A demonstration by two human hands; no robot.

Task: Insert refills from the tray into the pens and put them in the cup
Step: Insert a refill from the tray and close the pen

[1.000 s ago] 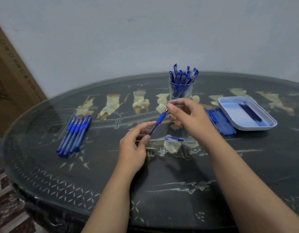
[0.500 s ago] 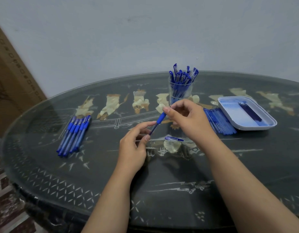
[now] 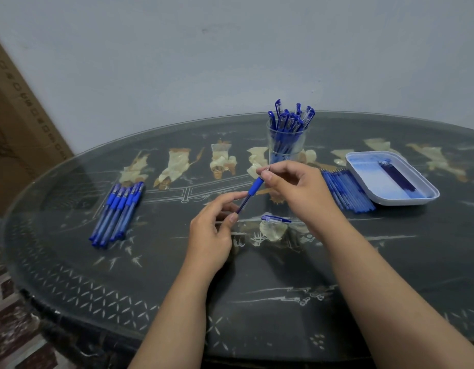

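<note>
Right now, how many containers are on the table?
2: a clear cup at the back centre and a white tray at the right. Nothing in view seems to hide another.

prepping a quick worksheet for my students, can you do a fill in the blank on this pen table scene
1. The left hand and right hand grip the blue pen at opposite ____.
2. The capped pens in the clear cup stand with caps pointing ____.
3. The white tray sits to the ____ of the clear cup.
4. The row of pens lies to the ____ of the left hand.

Missing words: ends; up; right; left
</note>
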